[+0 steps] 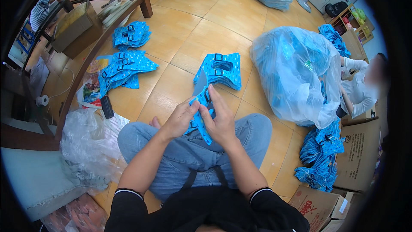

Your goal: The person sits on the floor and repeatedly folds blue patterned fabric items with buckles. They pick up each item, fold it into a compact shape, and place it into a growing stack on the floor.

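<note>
Above my lap, both hands hold a blue patterned fabric piece (207, 137) with black buckles and a pale underside showing at its top. My left hand (180, 119) grips its left edge, the thumb pressed on the front. On the other edge, my right hand (221, 118) pinches it, thumb in front and fingers extended along the side. Just beyond my hands lies a stack of similar blue pieces (231, 76) with black buckles and a dark window-like panel. Two more piles, a nearer one (124, 71) and a farther one (135, 34), rest at the left.
A big clear plastic bag (296, 73) full of blue pieces stands at the right, beside a seated person (362, 88). Bundled blue pieces (315, 163) and cardboard boxes (358, 154) sit nearer. Crumpled clear plastic (88, 139) and a wooden frame (92, 53) are at the left.
</note>
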Demonstrator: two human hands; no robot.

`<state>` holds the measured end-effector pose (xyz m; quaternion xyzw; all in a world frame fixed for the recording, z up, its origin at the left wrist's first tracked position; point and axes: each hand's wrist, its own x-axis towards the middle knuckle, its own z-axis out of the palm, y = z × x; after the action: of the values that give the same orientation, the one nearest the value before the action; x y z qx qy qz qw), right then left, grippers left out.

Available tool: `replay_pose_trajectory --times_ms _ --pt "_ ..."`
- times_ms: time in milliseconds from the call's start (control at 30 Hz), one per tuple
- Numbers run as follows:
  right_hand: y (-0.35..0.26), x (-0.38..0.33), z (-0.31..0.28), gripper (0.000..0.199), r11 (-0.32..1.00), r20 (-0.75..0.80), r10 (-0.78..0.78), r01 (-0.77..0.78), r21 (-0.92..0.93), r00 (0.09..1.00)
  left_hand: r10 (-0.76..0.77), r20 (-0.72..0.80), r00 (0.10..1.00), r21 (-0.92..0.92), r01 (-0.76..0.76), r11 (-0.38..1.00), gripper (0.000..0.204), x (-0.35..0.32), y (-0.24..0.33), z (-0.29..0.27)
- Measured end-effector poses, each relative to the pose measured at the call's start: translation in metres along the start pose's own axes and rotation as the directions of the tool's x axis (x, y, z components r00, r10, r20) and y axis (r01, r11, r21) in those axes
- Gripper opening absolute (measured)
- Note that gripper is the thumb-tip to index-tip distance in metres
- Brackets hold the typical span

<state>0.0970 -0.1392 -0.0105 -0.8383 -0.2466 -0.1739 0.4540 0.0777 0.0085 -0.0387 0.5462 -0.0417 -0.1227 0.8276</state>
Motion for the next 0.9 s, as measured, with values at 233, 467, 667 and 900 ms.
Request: replay_pose_trajectory --times_ms 233,467,667,900 --pt "0.016 -0.007 -0.007 0.034 0.887 0.042 0.396 -0.394 0.24 0.917 0.006 0.065 0.998 0.225 -0.02 0.974 0.043 -0.003 0.006 -0.003" --pt "0.067 0.001 -0.029 0.046 0.896 -0.032 0.364 -0.341 0.284 0.931 0.116 0.0 0.993 0.162 -0.115 0.98 0.036 -0.002 0.015 -0.001" --pt "0.108 -0.004 -0.027 0.079 0.946 0.184 0.278 -0.302 0.117 0.943 0.164 -0.047 0.985 0.203 -0.152 0.967 0.03 0.0 0.017 0.002" --pt "0.118 -0.014 -0.01 0.096 0.934 0.203 0.244 -0.286 0.214 0.948 0.177 0.018 0.984 0.141 -0.178 0.974 0.026 0.003 0.014 -0.003"
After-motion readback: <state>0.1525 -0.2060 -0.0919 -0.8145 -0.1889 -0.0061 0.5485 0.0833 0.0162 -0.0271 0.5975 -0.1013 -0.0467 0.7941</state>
